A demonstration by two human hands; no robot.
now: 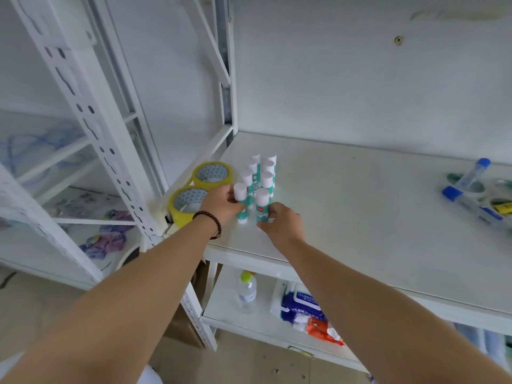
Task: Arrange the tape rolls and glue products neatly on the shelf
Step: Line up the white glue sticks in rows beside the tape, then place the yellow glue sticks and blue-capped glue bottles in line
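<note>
White and teal glue sticks [260,176] stand upright in two short rows near the left edge of the white shelf [360,217], caps up. The left hand [221,205], with a dark bead bracelet [212,221] at the wrist, has its fingers curled round the front stick of the left row [241,202]. The right hand [281,221] pinches the front stick of the right row [262,205] low on its body, thumb under and fingers over. Two yellow tape rolls [199,187] lie flat just beside the sticks, at the shelf's left front corner. Blue-capped glue bottles [468,189] lie jumbled at the right edge. On the shelf below stand a water bottle [246,291] and a blue wipes pack [302,304]
</note>
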